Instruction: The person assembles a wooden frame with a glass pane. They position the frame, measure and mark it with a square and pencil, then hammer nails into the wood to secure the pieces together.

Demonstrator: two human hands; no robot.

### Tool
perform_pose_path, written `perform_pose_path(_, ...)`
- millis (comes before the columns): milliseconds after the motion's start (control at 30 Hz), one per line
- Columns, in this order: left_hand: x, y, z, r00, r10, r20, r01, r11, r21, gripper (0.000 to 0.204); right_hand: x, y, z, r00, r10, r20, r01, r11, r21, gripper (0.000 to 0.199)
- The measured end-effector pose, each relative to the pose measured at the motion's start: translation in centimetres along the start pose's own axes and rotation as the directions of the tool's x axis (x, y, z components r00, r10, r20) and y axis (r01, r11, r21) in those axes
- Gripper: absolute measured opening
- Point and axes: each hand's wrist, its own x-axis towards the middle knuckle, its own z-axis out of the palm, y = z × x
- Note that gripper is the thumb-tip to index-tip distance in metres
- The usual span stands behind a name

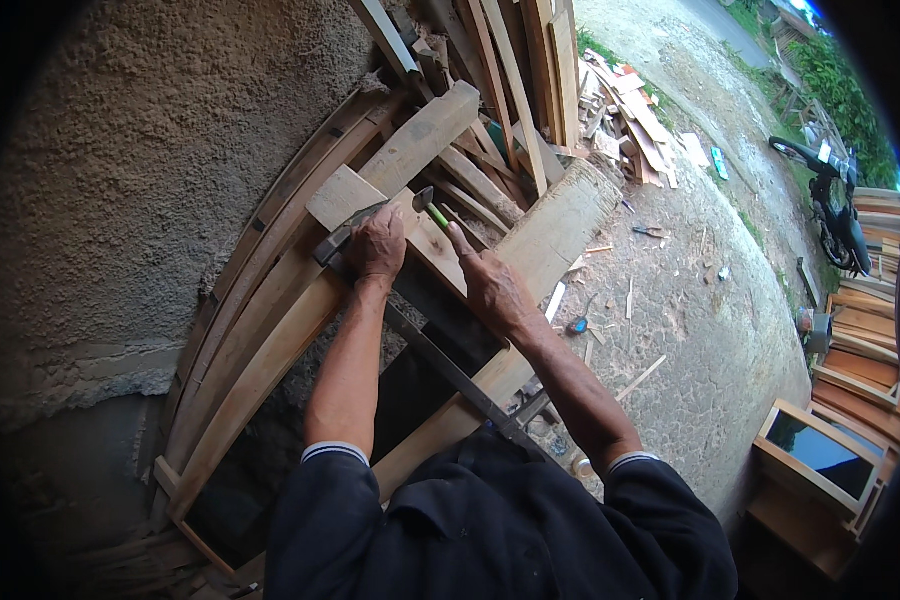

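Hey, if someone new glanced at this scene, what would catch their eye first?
At centre, the left hand presses on a pale wooden block atop a long wooden frame, while the right hand holds a green-handled tool against it. A heap of pale wood offcuts lies upper right, and a dark motorcycle stands far right.

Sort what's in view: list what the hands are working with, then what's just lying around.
In use:
- left hand on the metal square
- right hand holding a green pencil
- wooden board under both
- frame timbers beneath it

Lying about:
- scrap wood pile
- pliers on the ground
- motorbike
- wooden window frame
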Motion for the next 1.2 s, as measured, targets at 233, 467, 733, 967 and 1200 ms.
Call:
perform_pose_path(233,0.3,-0.4,0.6,0.996,0.081,-0.031,-0.061,0.907,0.417,0.019,-0.3,-0.8,-1.4,0.999,-0.051,-0.009,0.05,0.999,-0.016,0.074)
perform_pose_path(467,0.1,0.0,0.3,0.993,0.115,-0.041,-0.086,0.896,0.436,0.018,1.1,-0.8,-0.7,0.997,-0.01,0.079,0.012,1.0,-0.028,0.076)
perform_pose_path(733,0.3,-0.6,0.9,0.998,0.059,0.012,-0.058,0.903,0.425,0.018,0.2,-0.8,-0.4,0.999,-0.008,0.043,0.01,0.999,-0.048,0.075)
perform_pose_path(967,0.0,-0.3,0.8,0.997,0.061,-0.044,-0.036,0.899,0.436,0.019,0.3,-0.9,-0.2,0.968,-0.168,-0.188,0.182,0.981,0.06,0.072)
perform_pose_path(1200,0.2,-0.2,0.5,0.992,0.105,-0.076,-0.064,0.907,0.417,0.018,0.7,-0.4,-0.4,0.986,-0.094,-0.135,0.095,0.996,-0.003,0.068)
